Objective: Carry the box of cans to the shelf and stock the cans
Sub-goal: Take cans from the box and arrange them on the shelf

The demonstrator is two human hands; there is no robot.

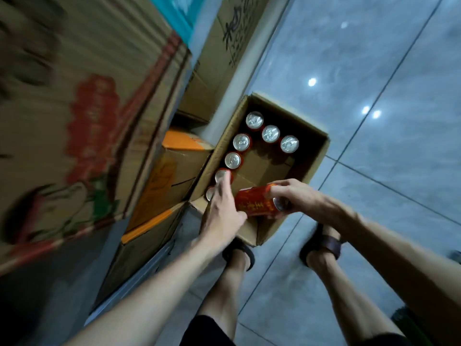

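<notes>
An open cardboard box [315, 156] stands on the tiled floor in front of my feet. Several red cans with silver tops stand upright inside it, along its left wall and far end, such as one can [270, 133]. My right hand [296, 196] is shut on a red can [254, 203] held on its side over the box's near end. My left hand [222, 211] reaches into the near left corner, its fingers lying on the top of an upright can [220, 174]. Whether it grips that can I cannot tell.
Stacked cardboard cartons [87, 108] rise close on the left, blurred. Lower brown and orange boxes [174, 161] sit beside the can box. Grey glossy floor tiles [374, 71] spread to the right. My two sandalled feet [321, 243] stand just behind the box.
</notes>
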